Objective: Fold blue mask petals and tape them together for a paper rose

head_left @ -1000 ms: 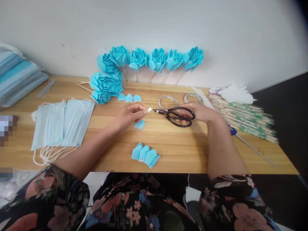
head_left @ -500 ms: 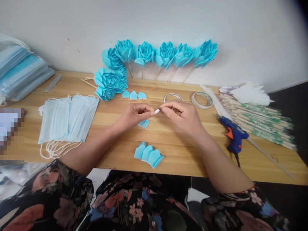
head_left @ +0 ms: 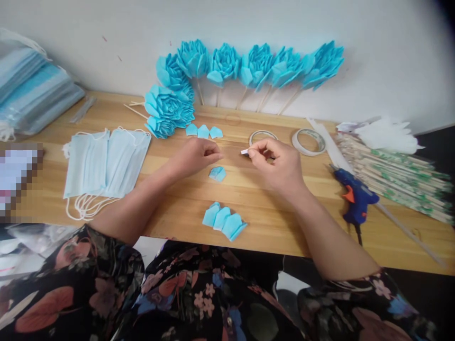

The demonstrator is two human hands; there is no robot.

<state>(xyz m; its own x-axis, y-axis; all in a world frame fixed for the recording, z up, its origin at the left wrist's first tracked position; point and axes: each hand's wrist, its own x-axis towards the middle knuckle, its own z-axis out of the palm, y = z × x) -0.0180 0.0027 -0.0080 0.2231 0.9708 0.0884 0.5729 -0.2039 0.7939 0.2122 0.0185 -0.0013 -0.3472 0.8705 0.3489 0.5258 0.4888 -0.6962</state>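
My right hand is above the table, pinching a small white strip that looks like a bit of tape. To its left is my left hand, thumb and fingertips pressed together; whatever they hold, if anything, is too small to make out. A single blue petal piece lies just below the left fingertips. Closer to the front edge rests a row of overlapping blue petals. Behind the left hand are three small blue petals. One tape roll is partly covered by the right hand.
Blue flowers on thin sticks lean against the back wall. Face masks lie at left, with a packed stack behind. At right are another tape roll, a blue glue gun and wrapped chopsticks.
My hands have come apart, the right keeping the white strip. The blue petal piece under the left hand now shows fully. The whole view has shifted slightly.
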